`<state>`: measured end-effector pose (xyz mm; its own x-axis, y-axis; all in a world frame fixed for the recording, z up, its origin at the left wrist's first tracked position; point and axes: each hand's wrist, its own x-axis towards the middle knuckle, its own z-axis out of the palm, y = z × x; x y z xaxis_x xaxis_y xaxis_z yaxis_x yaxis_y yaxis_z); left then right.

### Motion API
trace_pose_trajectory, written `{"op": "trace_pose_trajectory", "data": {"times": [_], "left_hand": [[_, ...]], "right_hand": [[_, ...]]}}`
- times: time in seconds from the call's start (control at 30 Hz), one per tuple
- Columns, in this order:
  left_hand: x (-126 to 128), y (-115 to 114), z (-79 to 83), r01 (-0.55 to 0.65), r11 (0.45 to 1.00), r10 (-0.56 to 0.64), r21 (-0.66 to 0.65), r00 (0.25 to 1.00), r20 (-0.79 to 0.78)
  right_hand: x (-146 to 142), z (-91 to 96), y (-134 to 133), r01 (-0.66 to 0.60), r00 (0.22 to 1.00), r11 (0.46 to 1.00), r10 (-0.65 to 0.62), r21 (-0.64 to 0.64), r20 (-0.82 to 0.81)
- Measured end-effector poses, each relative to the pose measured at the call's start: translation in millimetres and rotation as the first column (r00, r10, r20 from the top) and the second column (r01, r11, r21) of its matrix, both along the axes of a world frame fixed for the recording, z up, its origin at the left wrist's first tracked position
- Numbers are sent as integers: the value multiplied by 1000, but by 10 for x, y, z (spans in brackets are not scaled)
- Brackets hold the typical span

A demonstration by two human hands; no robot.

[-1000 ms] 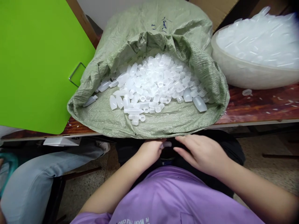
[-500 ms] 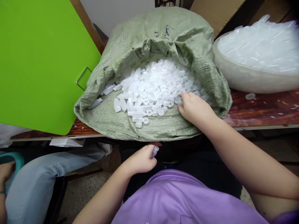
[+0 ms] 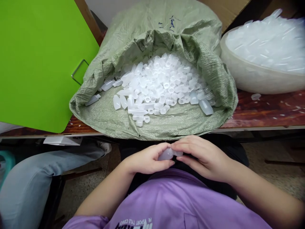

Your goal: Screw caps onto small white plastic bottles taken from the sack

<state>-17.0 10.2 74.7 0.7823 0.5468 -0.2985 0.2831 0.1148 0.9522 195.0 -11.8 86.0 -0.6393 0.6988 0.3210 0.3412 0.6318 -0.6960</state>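
A green woven sack (image 3: 152,122) lies open on the table edge, holding several small translucent plastic caps and tubes (image 3: 157,84). Below the table edge, in front of my purple shirt, my left hand (image 3: 146,159) and my right hand (image 3: 202,156) meet. Both pinch a small translucent plastic piece (image 3: 168,154) between their fingertips. Whether it is one part or two joined parts I cannot tell.
A large white bowl (image 3: 259,78) heaped with clear plastic pieces stands at the right on the wooden table (image 3: 269,109). A bright green board (image 3: 40,60) with a metal clip leans at the left. Another person's leg in jeans (image 3: 30,184) is at lower left.
My right hand has drawn back from the caps in the sack down to my lap, where it now meets my left hand on the plastic piece.
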Motion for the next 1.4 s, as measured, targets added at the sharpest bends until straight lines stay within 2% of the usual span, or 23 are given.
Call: {"op": "trace_pose_trajectory", "data": {"times": [0.07,0.13,0.27,0.33,0.47,0.53,0.63,0.8,0.97,1.03,1.1,1.2,1.3,1.4], "left_hand": [[-22,8,17,53,995,-57,-87,997,-49],[-30,25,35,101,971,-116,-215,992,-58],[21,69,27,103,888,-119,-448,993,-6],[68,86,-17,123,812,-127,-571,991,33],[147,124,-149,260,610,-231,-748,962,146],[163,152,-205,310,549,-269,-776,945,187],[157,189,-256,331,503,-292,-799,934,204],[145,180,-302,342,484,-346,-805,920,182],[165,203,-307,363,445,-424,-818,890,165],[177,228,-305,356,445,-426,-822,891,156],[197,238,-315,346,473,-413,-810,899,143],[238,217,-359,314,554,-418,-771,906,68],[261,192,-381,284,602,-403,-746,915,23],[251,201,-313,201,694,-282,-691,959,-4]], "right_hand": [[11,-17,-4,-24,999,997,21,-69,-35],[12,-30,-19,-99,993,986,89,-133,-82],[19,-63,-49,-191,976,973,175,-129,-129],[35,-70,-50,-188,972,971,163,-147,-168],[66,-20,-46,-226,956,960,186,-167,-229],[72,20,-50,-227,969,957,203,-182,-142],[72,34,-71,-142,989,962,150,-232,19],[82,-43,-137,-163,985,979,168,-123,34],[86,-56,-130,-195,976,956,212,-219,58],[69,-83,-115,-144,985,950,165,-277,53],[38,-136,-114,-7,995,942,38,-337,87],[-14,-235,-137,238,958,889,-149,-391,246],[-20,-299,-162,270,951,832,-151,-484,272],[25,-300,-186,213,975,770,-132,-602,177]]}}
